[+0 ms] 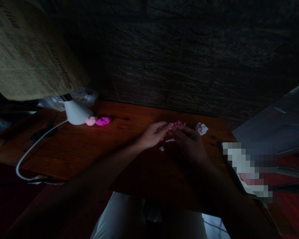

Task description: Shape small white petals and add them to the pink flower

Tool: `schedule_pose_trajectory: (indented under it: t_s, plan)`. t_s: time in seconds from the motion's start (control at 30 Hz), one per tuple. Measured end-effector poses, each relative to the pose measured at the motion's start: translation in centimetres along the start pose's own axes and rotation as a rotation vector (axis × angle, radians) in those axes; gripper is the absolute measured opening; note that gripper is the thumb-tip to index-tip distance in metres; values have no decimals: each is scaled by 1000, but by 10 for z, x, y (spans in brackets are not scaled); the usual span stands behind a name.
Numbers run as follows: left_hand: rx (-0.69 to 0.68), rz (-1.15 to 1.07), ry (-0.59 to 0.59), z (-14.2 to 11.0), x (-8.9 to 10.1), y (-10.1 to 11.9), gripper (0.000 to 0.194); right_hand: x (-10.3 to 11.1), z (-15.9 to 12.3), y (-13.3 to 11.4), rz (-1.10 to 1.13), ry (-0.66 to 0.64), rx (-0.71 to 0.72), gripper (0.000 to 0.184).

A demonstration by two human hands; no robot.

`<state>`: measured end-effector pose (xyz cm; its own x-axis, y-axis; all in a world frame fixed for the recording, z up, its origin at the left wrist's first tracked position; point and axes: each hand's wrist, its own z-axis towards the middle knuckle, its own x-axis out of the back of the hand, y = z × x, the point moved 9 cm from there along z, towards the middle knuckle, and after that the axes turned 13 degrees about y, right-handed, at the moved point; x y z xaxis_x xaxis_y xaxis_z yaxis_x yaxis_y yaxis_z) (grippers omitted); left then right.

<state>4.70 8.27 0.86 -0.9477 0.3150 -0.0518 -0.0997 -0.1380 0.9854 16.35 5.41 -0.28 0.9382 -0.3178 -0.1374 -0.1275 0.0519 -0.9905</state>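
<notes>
Over the wooden table, my left hand (154,133) and my right hand (190,142) meet with closed fingertips. Pinched between them is a small pale piece (171,126) that looks like modelling clay. Just behind my right fingers shows a pink ruffled piece (178,123), partly covered; whether my right hand touches it I cannot tell. Two pale scraps, a flat strip (170,140) and a small crumb (161,148), lie below the hands. To the right of my right hand sits a whitish ruffled lump (201,128).
A light pink lump (91,120) and a magenta lump (103,120) lie against the white lamp base (77,112). Its paper-like printed shade (37,56) looms at upper left. Dark scissors (43,130) and a white cable (27,156) are left. A dark brick wall (164,59) stands behind.
</notes>
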Motion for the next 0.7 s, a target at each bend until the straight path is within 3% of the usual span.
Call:
schedule_pose_trajectory:
  t_s: [0.2, 0.33, 0.7]
  plan:
    - [-28, 4, 12, -2, -3, 8, 53, 5, 1, -8, -48, 41, 154, 22]
    - [-34, 32, 30, -1, 1, 5, 48, 3, 0, -9, -80, 35, 169, 23]
    - [-237, 173, 100, 0, 10, 19, 37, 11, 2, -11, -173, 116, 161, 27]
